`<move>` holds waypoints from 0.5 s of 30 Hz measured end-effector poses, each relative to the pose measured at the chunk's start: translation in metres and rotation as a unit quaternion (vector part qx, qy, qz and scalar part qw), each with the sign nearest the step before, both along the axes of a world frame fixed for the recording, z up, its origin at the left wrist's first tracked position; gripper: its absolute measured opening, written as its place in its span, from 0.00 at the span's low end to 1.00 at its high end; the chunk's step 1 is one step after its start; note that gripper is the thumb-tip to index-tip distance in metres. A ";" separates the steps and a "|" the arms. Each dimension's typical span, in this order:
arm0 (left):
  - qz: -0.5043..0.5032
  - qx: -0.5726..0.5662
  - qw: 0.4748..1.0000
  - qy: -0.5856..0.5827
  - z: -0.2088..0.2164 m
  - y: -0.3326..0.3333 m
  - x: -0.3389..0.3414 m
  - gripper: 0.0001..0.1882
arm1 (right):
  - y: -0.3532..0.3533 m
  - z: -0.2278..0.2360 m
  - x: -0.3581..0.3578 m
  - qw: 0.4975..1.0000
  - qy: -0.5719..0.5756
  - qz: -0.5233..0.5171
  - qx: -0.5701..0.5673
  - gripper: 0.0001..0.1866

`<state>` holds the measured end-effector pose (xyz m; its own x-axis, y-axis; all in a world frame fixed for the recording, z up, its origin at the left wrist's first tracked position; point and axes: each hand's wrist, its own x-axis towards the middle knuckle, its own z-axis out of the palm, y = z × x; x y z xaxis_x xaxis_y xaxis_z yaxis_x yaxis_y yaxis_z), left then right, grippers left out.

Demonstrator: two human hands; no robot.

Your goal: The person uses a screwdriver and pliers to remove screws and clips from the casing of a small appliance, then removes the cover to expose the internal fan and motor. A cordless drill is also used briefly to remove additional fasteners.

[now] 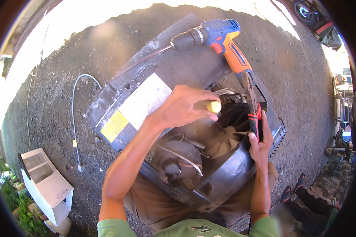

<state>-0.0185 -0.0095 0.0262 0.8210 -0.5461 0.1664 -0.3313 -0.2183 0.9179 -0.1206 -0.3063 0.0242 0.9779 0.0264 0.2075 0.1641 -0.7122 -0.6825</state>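
My left hand [182, 103] is closed around a yellow-handled screwdriver [214, 106], seen end-on; its shaft is hidden. It is over the opening of a dark metal appliance casing [225, 173] that stands between my legs. My right hand [260, 144], at the casing's right side, grips pliers [254, 114] by their red and black handles, jaws pointing away from me. A round dark compressor-like part [180, 158] and a beige fan-like part [227, 142] sit inside the casing. Beyond my hands, a blue and orange cordless drill [235, 51] with a long bit lies on the casing's far panel.
White and yellow labels [144, 100] cover part of the casing's left panel. A grey cable [74, 106] with a plug lies on the gravel [55, 118] to the left. Nearer stands a white box-shaped appliance [47, 185]. Another person's legs [310, 203] show at lower right.
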 end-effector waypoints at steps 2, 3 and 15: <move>-0.014 -0.008 1.000 0.025 0.001 0.001 0.003 0.21 | 0.001 0.000 0.000 1.000 0.005 -0.005 -0.003 0.39; -0.020 -0.013 0.999 0.041 0.001 0.001 0.003 0.21 | 0.002 0.000 0.000 1.000 0.004 -0.007 -0.005 0.39; -0.042 -0.038 0.998 0.037 -0.004 0.002 0.006 0.20 | 0.002 0.000 -0.001 1.000 0.011 -0.017 -0.021 0.41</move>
<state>-0.0126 -0.0078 0.0224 0.7840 -0.6023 0.1504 -0.2756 -0.1206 0.9537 -0.1211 -0.3043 0.0244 0.9827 0.0008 0.1852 0.1240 -0.7458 -0.6545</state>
